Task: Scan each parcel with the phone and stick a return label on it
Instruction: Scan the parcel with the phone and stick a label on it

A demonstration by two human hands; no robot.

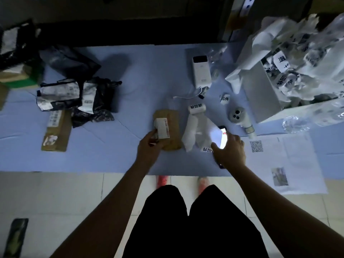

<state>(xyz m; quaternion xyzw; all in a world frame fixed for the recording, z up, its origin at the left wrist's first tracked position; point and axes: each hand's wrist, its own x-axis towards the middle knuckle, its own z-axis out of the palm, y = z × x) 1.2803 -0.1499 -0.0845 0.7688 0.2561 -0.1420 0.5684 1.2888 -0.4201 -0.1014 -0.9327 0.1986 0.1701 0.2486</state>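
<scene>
**Desk:** Where do you stand?

**Me:** My left hand (pixel 149 146) pinches a small white box (pixel 163 131) by its near corner, over the brown envelope (pixel 175 121). I can't tell whether the box rests on the envelope or hangs just above it. My right hand (pixel 230 149) is wrapped round the phone (pixel 222 139), just right of the envelope, with the screen lit and facing up.

**Desk:** So the scan is the step?

**Me:** I judge so. The box's printed face is turned up, and the phone sits off to one side of it, not over it.

**Desk:** How do you get a clean read?

**Me:** I'd bring the phone across over the envelope until the lens looks squarely at the print. I'd hold the box flat and steady, with my fingertips clear of the code. The room is dim, so I'd go slowly and let the camera focus.

**Desk:** And the label?

**Me:** The label roll (pixel 197 108) lies on the surface (pixel 111 161) just beyond the envelope's far right corner. Its backing strip (pixel 193 135) trails back between the envelope and the phone. A printed label (pixel 207 150) shows at the strip's near end, beside my right thumb, and that looks like the handiest one to peel.
</scene>
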